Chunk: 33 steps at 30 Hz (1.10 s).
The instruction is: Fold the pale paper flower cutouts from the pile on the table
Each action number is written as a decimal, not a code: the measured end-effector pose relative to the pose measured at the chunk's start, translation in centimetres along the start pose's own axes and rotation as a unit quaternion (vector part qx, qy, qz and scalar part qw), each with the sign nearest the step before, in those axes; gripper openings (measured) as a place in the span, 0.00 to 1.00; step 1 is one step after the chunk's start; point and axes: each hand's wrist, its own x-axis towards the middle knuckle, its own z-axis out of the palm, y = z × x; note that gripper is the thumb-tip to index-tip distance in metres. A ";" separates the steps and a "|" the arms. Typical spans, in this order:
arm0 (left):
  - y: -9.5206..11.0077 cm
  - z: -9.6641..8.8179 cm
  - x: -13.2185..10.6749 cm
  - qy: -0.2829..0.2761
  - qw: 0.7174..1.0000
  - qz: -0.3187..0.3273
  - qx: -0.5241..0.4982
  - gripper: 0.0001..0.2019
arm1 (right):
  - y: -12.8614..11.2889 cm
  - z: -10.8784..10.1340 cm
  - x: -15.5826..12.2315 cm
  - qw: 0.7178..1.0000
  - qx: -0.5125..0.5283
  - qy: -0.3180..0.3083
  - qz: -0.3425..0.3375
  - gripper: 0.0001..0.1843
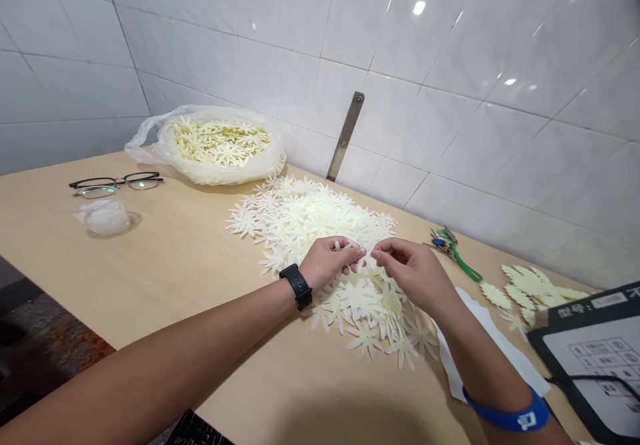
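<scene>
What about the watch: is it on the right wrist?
No, the watch is around the left wrist, just behind the left hand.

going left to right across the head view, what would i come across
Glasses, plastic bag, black watch, left hand, right hand, green strap, small heap of pale cutouts.

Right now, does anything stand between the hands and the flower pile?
Nothing visible does. The left hand and right hand are both over the pile. The bag sits beyond it, not between.
</scene>
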 end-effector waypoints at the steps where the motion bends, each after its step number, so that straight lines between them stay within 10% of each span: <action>1: 0.0 0.0 0.1 0.008 1.000 -0.010 -0.011 0.11 | 0.4 0.0 0.2 1.000 -0.013 0.016 0.005 0.14; 9: 0.1 0.5 0.1 0.036 0.984 -0.086 -0.153 0.05 | 3.3 0.6 1.1 0.970 -0.178 0.167 0.012 0.20; 17: -0.3 0.0 -0.1 -0.040 0.997 -0.024 -0.055 0.13 | -0.1 0.8 -0.1 0.999 0.038 0.016 0.003 0.13; 33: -0.7 -0.4 0.5 0.007 0.998 -0.008 -0.068 0.14 | 2.1 0.0 0.8 0.996 -0.023 0.065 0.049 0.16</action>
